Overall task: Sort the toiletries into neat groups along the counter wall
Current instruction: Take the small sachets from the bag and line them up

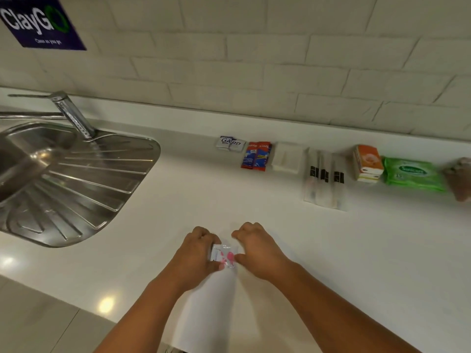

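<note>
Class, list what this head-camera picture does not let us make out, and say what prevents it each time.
- Small packet, head view: both hands cover its edges; its print is too small to read.
- Brownish item beyond the green wipes pack: blurred, cut off by the right edge.
- Sink: cut off by the left edge.
- Long white sleeves: contents unclear through the wrappers.

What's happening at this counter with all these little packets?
A person is sorting toiletries. Both hands, left and right, hold a small clear sachet with pink print near the white counter's front edge. Silver sachets, red toothpaste sachets, wrapped toothbrushes and a green wipes pack already line the wall.
</note>
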`<state>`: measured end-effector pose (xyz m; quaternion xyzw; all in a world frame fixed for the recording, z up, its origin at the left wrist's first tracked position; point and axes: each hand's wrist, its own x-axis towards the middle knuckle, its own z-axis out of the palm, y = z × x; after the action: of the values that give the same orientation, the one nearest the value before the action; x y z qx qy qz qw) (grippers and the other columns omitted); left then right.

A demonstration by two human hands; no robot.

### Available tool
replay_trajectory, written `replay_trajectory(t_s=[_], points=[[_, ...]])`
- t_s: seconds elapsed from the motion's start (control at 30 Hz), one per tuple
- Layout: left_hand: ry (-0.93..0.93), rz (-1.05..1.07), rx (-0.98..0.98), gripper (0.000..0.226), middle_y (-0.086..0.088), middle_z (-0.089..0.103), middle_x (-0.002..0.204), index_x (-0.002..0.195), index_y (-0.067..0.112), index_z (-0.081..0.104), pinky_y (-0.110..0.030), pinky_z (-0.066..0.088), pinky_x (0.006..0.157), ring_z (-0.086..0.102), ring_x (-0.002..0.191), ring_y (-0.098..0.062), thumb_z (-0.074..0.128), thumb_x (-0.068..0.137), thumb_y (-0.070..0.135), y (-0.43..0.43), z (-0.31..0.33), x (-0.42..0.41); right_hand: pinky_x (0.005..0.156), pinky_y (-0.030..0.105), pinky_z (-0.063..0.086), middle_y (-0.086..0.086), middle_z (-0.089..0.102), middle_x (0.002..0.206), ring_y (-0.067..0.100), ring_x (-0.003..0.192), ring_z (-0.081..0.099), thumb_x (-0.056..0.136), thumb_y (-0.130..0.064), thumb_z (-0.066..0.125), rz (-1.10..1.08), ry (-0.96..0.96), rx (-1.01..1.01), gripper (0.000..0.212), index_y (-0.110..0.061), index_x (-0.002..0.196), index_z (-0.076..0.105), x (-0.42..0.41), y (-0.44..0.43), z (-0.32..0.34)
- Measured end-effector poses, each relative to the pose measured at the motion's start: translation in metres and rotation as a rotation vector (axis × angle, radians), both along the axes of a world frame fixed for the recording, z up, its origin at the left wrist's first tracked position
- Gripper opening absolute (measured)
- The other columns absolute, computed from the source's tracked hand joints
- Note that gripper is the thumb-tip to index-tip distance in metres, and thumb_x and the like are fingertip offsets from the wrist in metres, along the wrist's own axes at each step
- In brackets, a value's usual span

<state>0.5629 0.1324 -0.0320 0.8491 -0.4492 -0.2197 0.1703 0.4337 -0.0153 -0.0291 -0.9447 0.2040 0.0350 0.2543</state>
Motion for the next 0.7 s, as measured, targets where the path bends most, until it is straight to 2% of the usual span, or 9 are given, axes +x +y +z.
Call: replay_trajectory(t_s=[0.1, 0.23, 0.3, 0.37, 0.43, 0.5, 0.53, 0.6, 0.7], points=[[0.045, -0.012, -0.019, 0.037, 0.015, 0.054, 0.102, 0.101, 0.036, 0.057, -0.028, 0.049, 0.081, 0.052, 0.095, -0.009, 0.082, 0.074, 0.041, -0.003, 0.004, 0.001, 0.098, 0.029, 0.040, 0.001, 0.053, 0.126, 0.021, 0.119, 0.045, 0.089, -0.037, 0.066, 0.003, 0.014, 0.016, 0.046, -0.023, 0.131, 0.058, 0.002, -0.002, -0.002], [0.187, 0.024, -0.065, 0.025, 0.011, 0.068, 0.081, 0.092, 0.036, 0.057, -0.036, 0.053, 0.072, 0.061, 0.075, -0.011, 0.078, 0.079, 0.032, -0.008, 0.009, 0.002, 0.077, 0.028, 0.041, 0.001, 0.060, 0.100, 0.019, 0.097, 0.051, 0.094, -0.036, 0.058, 0.016, -0.012, 0.035, 0.021, -0.021, 0.100, 0.071, 0.002, -0.001, -0.006], [0.231, 0.060, -0.122, 0.024, 0.007, 0.068, 0.076, 0.093, 0.035, 0.060, -0.032, 0.051, 0.069, 0.059, 0.069, -0.013, 0.079, 0.079, 0.029, -0.014, 0.015, 0.004, 0.076, 0.029, 0.044, 0.002, 0.061, 0.094, 0.019, 0.091, 0.055, 0.095, -0.030, 0.052, -0.016, -0.043, 0.092, 0.022, -0.019, 0.095, 0.071, 0.002, -0.003, -0.008], [0.299, 0.129, -0.208, 0.025, 0.003, 0.069, 0.078, 0.095, 0.033, 0.064, -0.026, 0.051, 0.068, 0.061, 0.069, -0.015, 0.080, 0.080, 0.023, -0.021, 0.024, 0.007, 0.073, 0.024, 0.044, -0.003, 0.062, 0.083, 0.012, 0.079, 0.056, 0.095, -0.023, 0.052, -0.082, -0.128, 0.189, 0.023, -0.019, 0.089, 0.073, 0.003, -0.008, -0.006], [0.416, 0.225, -0.316, 0.026, 0.003, 0.069, 0.078, 0.099, 0.029, 0.066, -0.023, 0.052, 0.070, 0.063, 0.068, -0.013, 0.079, 0.082, 0.015, -0.029, 0.032, 0.010, 0.064, 0.016, 0.039, -0.013, 0.056, 0.066, 0.003, 0.064, 0.051, 0.093, -0.015, 0.056, -0.170, -0.232, 0.292, 0.024, -0.023, 0.077, 0.072, 0.004, -0.015, -0.001], [0.556, 0.321, -0.423, 0.025, 0.003, 0.067, 0.075, 0.103, 0.025, 0.068, -0.021, 0.052, 0.072, 0.062, 0.069, -0.010, 0.077, 0.084, 0.011, -0.037, 0.038, 0.015, 0.058, 0.018, 0.037, -0.014, 0.054, 0.056, 0.003, 0.054, 0.045, 0.092, -0.009, 0.058, -0.288, -0.301, 0.459, 0.035, -0.027, 0.063, 0.066, 0.008, -0.020, 0.006], [0.622, 0.362, -0.471, 0.024, 0.002, 0.068, 0.074, 0.105, 0.023, 0.068, -0.021, 0.052, 0.073, 0.063, 0.070, -0.009, 0.075, 0.086, 0.010, -0.041, 0.041, 0.017, 0.057, 0.019, 0.038, -0.013, 0.056, 0.056, 0.003, 0.053, 0.045, 0.092, -0.008, 0.058, -0.353, -0.321, 0.560, 0.036, -0.026, 0.063, 0.067, 0.010, -0.022, 0.009], [0.720, 0.415, -0.545, 0.021, -0.002, 0.071, 0.077, 0.108, 0.019, 0.069, -0.024, 0.052, 0.073, 0.064, 0.072, -0.010, 0.073, 0.088, 0.011, -0.048, 0.046, 0.021, 0.058, 0.027, 0.041, 0.000, 0.060, 0.061, 0.012, 0.056, 0.049, 0.094, -0.012, 0.058, -0.468, -0.362, 0.744, 0.026, -0.013, 0.073, 0.072, 0.017, -0.028, 0.016], [0.769, 0.454, -0.578, 0.014, -0.005, 0.074, 0.082, 0.103, 0.015, 0.073, -0.026, 0.054, 0.069, 0.064, 0.069, -0.012, 0.071, 0.090, 0.011, -0.060, 0.050, 0.027, 0.059, 0.035, 0.041, 0.016, 0.060, 0.065, 0.024, 0.059, 0.048, 0.096, -0.014, 0.060, -0.584, -0.477, 0.963, 0.022, 0.002, 0.085, 0.072, 0.031, -0.037, 0.023]])
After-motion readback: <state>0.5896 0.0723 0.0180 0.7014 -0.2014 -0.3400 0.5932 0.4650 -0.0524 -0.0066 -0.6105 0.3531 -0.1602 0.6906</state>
